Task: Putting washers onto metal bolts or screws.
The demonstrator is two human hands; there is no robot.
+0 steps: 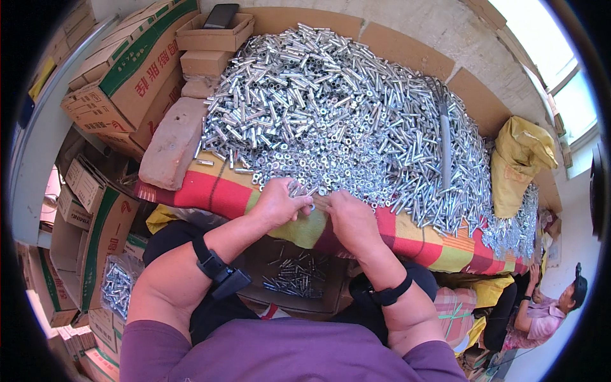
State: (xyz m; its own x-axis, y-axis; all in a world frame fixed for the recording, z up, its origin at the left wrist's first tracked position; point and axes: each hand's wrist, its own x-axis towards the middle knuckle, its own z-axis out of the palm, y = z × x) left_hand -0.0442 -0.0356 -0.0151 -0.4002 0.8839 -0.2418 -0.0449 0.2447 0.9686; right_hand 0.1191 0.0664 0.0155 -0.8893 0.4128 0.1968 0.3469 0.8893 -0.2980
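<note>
Just above the front edge of a checked cloth, both my hands are close together. My left hand is curled closed around a few small shiny metal pieces; a nut or washer shows by its fingertips. Opposite it, my right hand has its fingers pinched together, and what they hold, if anything, is hidden. Right beyond my hands lies a spread of loose nuts and washers. Metal sleeves are heaped behind them, with threaded bolts piled to the right. Below the cloth edge, a box contains finished-looking bolts.
A brick and a small carton with a dark phone border the heap's left. Cardboard boxes are stacked farther left. A grey curved bar lies on the bolts. A yellow sack and another person are at right.
</note>
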